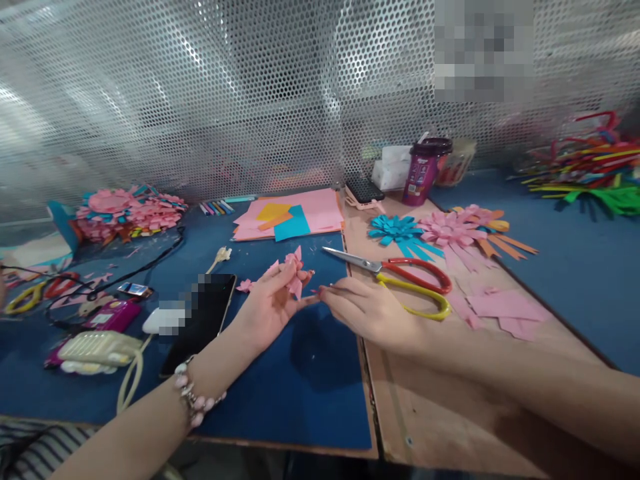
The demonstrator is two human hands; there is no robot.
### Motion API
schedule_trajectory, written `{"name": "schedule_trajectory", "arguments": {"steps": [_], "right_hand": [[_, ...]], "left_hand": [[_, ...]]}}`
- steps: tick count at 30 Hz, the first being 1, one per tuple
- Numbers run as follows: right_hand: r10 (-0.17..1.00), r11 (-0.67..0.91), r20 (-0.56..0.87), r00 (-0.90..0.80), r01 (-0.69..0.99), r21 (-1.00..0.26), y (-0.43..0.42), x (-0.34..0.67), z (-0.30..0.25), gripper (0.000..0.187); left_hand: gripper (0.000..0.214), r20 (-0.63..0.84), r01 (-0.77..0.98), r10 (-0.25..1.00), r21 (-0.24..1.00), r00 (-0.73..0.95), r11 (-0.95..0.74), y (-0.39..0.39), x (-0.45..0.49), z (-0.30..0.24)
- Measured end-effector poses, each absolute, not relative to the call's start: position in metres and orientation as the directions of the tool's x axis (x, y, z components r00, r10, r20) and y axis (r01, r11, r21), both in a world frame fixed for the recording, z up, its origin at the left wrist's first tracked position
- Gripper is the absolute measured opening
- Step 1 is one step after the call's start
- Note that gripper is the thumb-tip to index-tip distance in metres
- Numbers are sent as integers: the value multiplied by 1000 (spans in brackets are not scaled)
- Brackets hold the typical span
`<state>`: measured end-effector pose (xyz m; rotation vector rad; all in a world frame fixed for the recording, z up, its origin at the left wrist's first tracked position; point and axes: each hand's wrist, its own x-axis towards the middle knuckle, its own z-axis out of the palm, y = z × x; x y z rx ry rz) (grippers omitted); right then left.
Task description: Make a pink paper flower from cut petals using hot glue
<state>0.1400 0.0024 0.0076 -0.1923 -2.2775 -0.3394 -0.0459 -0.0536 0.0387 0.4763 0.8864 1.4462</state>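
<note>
My left hand (267,303), with a beaded bracelet on the wrist, is closed on a folded pink paper piece (296,283) with pointed ends. My right hand (373,313) meets the left fingertips over the blue mat, its fingers pinched together. Whatever may be between its fingertips is too small to tell. Just beyond the right hand lie scissors (380,265) with one red and one yellow handle, blades pointing left. More pink paper (245,286) shows behind my left hand. A black-screened phone (210,310) lies beside my left forearm.
Coloured paper sheets (320,207) are stacked at the back. Ribbon-tailed blue (395,230) and pink paper flowers (450,230), pink scraps (510,308) and a purple cup (423,173) stand or lie right. A flower pile (130,210), black cable and beige telephone-shaped object (100,348) are left.
</note>
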Motion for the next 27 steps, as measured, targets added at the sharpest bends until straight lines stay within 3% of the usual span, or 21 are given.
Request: {"name": "schedule_trajectory", "arguments": {"steps": [2,4,7,10,18,27], "right_hand": [[98,969,810,-579,242,55,6,143,16,16],[250,952,857,-450,275,-133,7,146,25,12],[432,894,839,-332,282,-349,1,147,37,8],[511,859,795,-327,230,-458,-9,146,41,6],[555,830,770,-315,154,-536,-14,144,34,13],[584,811,755,-299,239,-533,-14,143,34,8]], "left_hand": [[11,-131,-492,979,870,-157,37,-56,-46,36],[14,-21,-321,979,946,-204,-46,-59,-46,32],[17,90,-108,978,988,-189,-112,-62,-46,27],[19,137,-7,984,990,-115,-139,-64,-45,26],[18,150,87,987,986,-54,-145,-68,-41,32],[18,158,111,986,982,-49,-152,-68,-41,28]]}}
